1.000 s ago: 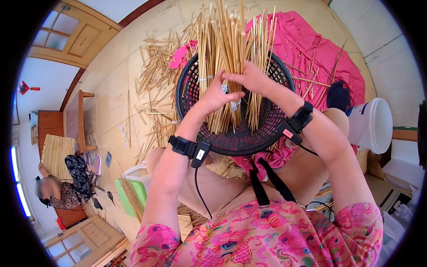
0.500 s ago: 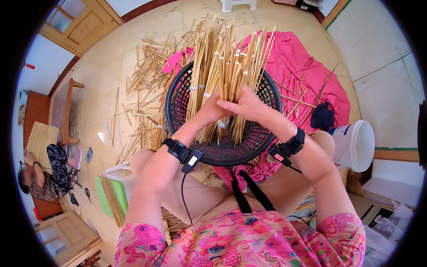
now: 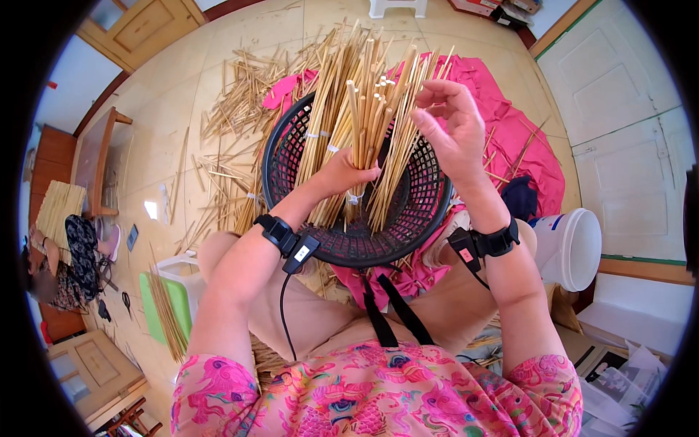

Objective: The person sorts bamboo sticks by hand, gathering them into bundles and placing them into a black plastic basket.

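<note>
My left hand (image 3: 344, 175) is wrapped round a bundle of dry straw-coloured stalks (image 3: 370, 127), which stands upright inside a black plastic basket (image 3: 342, 251) between my knees. A white tie shows on that bundle just below my fist. Apart from the stalks, my right hand (image 3: 459, 127) is raised over the basket's right rim, its fingers curved and spread with nothing in them. More tied bundles (image 3: 320, 109) lean in the basket to the left. Other stalks (image 3: 403, 138) stand to the right of the held ones.
Loose stalks (image 3: 240, 109) litter the tiled floor at left. A pink cloth (image 3: 535, 167) spreads under and right of the basket. At right stands a white bucket (image 3: 571, 247); at left, a green and white stool (image 3: 156, 309) bears stalks. Another person (image 3: 80, 255) sits far left.
My right hand has let go of the stalks and lifted away to the right, opening. The left hand keeps its hold. The whole view has shifted slightly.
</note>
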The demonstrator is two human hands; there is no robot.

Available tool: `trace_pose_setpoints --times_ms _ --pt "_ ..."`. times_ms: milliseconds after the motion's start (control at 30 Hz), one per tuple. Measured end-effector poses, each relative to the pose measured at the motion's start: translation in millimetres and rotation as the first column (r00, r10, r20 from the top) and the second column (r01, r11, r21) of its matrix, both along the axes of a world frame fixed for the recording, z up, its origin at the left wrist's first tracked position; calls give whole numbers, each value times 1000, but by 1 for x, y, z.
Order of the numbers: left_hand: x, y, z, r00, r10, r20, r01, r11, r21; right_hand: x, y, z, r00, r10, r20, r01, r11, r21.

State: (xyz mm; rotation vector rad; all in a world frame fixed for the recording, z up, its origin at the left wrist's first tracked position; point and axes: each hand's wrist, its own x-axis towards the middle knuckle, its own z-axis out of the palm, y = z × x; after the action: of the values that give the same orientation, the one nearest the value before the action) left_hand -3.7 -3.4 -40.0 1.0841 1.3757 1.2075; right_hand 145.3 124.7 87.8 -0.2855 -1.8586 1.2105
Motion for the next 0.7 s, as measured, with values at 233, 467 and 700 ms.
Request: trace_pose_setpoints --times_ms 233,467,700 --pt "1 1 0 998 38 42 -38 999 -14 -7 -11 -6 986 -11 165 27 995 -92" --pt "-4 1 0 997 47 59 -46 999 -30 -19 -18 -17 986 61 155 -32 982 -184" --pt "-2 1 2 1000 23 17 -22 999 -31 -20 -21 -22 998 47 52 -34 973 -227"
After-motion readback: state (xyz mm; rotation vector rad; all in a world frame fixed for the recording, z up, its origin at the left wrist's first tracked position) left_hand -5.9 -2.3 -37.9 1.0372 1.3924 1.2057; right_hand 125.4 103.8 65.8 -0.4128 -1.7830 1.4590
